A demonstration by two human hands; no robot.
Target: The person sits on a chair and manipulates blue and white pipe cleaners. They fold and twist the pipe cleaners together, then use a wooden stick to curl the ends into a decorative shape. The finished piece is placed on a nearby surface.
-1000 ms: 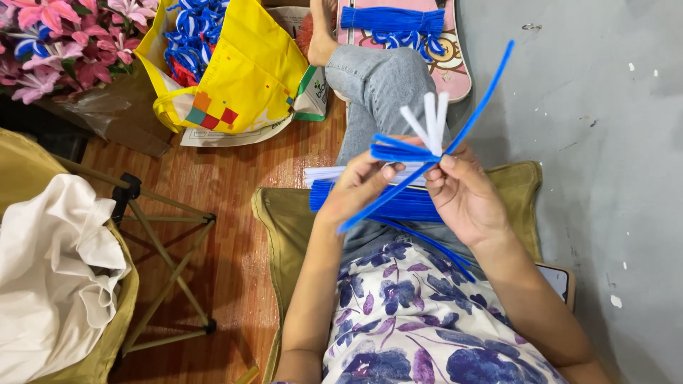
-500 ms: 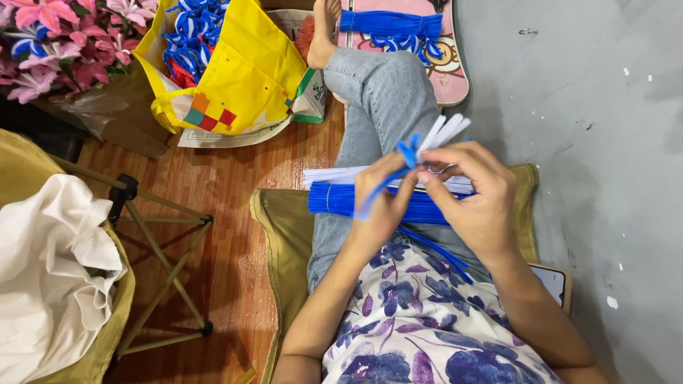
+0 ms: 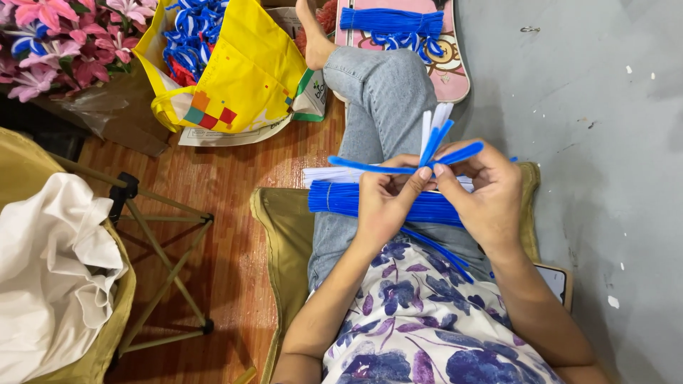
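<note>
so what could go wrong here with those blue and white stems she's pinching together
1. The left hand and right hand grip the blue and white stems only at the fingertips, so the fanned ends could slip apart.
2. The loose blue bundle across the lap lies near the knee's edge and might slide onto the wooden floor.

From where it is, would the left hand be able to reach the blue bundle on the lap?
Probably yes: the left hand hovers right over the blue bundle, nothing between, though its fingers pinch blue and white stems.
</note>
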